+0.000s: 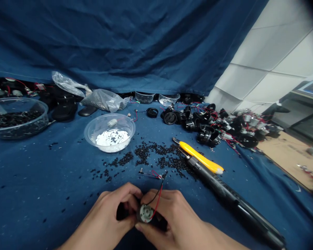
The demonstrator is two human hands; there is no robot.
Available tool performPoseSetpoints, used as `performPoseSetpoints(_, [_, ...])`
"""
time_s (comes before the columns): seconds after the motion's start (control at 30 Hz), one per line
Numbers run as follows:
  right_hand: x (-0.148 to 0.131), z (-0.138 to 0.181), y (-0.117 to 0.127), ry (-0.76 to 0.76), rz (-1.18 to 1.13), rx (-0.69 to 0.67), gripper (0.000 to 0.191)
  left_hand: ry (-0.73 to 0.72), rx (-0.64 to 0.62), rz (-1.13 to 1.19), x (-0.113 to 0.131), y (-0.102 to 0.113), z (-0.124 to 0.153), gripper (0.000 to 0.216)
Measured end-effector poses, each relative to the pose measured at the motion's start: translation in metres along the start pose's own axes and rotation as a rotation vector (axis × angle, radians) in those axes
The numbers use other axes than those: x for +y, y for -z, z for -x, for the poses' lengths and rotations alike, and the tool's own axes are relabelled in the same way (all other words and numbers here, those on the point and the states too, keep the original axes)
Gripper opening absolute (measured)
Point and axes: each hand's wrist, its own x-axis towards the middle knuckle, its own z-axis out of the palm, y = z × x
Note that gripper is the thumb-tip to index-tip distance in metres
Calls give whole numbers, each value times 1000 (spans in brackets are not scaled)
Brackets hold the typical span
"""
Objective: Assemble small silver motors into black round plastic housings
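Note:
Both my hands meet low in the middle of the view over the blue cloth. My left hand (108,217) pinches a black plastic part (121,211) against a small round motor (145,213). My right hand (173,215) is closed round that motor, whose metal end faces me. Red and black wires (158,194) run from the motor up to a small connector lying on the cloth. Small black pieces (156,154) are scattered just beyond my hands.
A clear bowl of white bits (110,133) stands ahead of my hands, a bowl of black bits (14,119) far left. A yellow knife (198,156) and a long black tool (232,199) lie right. Black housings and wired motors (219,126) pile at the back right.

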Motion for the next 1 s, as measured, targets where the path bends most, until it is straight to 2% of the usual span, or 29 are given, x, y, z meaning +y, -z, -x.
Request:
performPoseSetpoints(0.13, [3, 0, 0, 25, 53, -8, 9, -16, 8, -12, -3, 0, -1, 23])
performPoseSetpoints(0.27, [4, -1, 3, 120, 73, -42, 5, -37, 30, 1, -1, 0, -1, 19])
performPoseSetpoints(0.4, [4, -1, 2, 65, 63, -32, 7, -5, -3, 9, 3, 2, -2, 18])
performPoseSetpoints(0.57, [8, -5, -2, 157, 104, 51, 11, -30, -55, -49, -5, 6, -2, 27])
performPoseSetpoints(0.77, [11, -6, 4, 95, 117, 73, 13, -238, 20, -174, -8, 4, 5, 38])
performPoseSetpoints(1.0, [15, -6, 10, 25, 256, 179, 16, -383, 122, -366, -8, 6, 11, 30])
